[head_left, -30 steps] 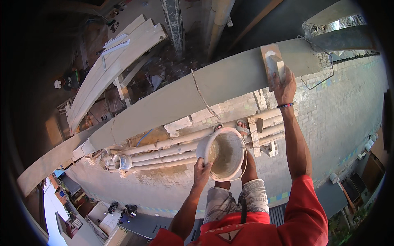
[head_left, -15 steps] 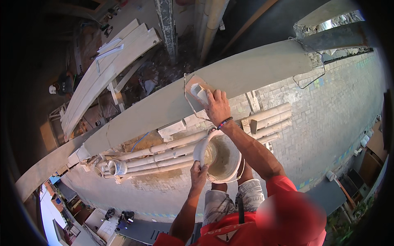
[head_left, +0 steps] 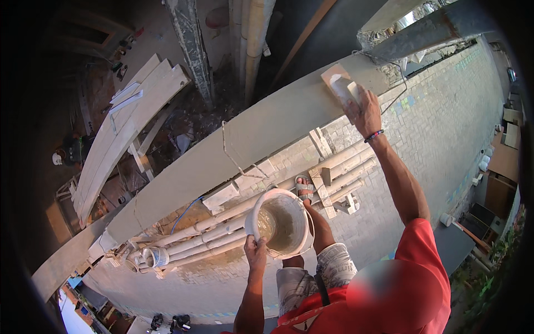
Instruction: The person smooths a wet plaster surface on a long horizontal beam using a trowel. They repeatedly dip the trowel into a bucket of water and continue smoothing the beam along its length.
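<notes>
My right hand [head_left: 364,112] grips the handle of a plastering float [head_left: 335,81], its flat face against the top of a long grey beam [head_left: 272,119] near the beam's right part. A whitish patch shows on the float's back. My left hand [head_left: 256,253] is closed round the rim of a pale bucket [head_left: 295,222], held in front of my legs. The bucket is tilted toward me and has some wet, greyish-brown stuff in the bottom. Its wire handle hangs down beside it.
A bent metal rod [head_left: 227,147] sticks out over the beam's near side. My sandalled foot [head_left: 304,188] rests on bamboo poles [head_left: 206,234] high above paving. A smaller bucket [head_left: 156,257] stands at their left end. Beyond are stacked planks [head_left: 130,125], a post [head_left: 192,50] and a person [head_left: 75,150] below.
My right hand has slid the float far to the right along the beam, and that arm is stretched out. The bucket stays in my left hand, lower left of the float. The view has shifted.
</notes>
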Tool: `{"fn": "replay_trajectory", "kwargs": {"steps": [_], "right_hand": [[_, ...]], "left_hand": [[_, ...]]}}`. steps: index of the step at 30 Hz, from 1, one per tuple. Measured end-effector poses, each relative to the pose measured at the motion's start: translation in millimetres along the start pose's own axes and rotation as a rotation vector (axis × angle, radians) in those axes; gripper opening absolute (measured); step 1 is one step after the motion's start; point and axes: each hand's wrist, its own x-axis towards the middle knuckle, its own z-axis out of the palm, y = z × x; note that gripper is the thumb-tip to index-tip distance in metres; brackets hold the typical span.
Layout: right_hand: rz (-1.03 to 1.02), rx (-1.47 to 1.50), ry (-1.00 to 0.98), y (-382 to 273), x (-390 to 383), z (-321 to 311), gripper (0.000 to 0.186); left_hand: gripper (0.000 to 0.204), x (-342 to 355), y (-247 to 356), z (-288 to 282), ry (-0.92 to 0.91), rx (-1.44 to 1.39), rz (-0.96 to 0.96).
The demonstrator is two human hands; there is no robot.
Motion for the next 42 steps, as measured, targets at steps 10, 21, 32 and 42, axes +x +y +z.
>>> {"fn": "replay_trajectory", "kwargs": {"steps": [10, 21, 32, 42], "right_hand": [[0.289, -0.099, 0.173, 61, 5, 19, 0.048], [0.267, -0.011, -0.002, 21, 7, 33, 0.049], [0.241, -0.011, 0.105, 64, 40, 36, 0.047], [-0.071, 0.343, -0.22, -129, -60, 64, 0.047]], "left_hand": [[0.015, 2, 5, 7, 0.005, 0.128, 0.005], [0.014, 6, 11, 23, -0.036, 0.138, 0.073], [0.014, 4, 27, 33, -0.077, 0.118, 0.055], [0.016, 5, 30, 35, -0.031, 0.189, 0.061]]}}
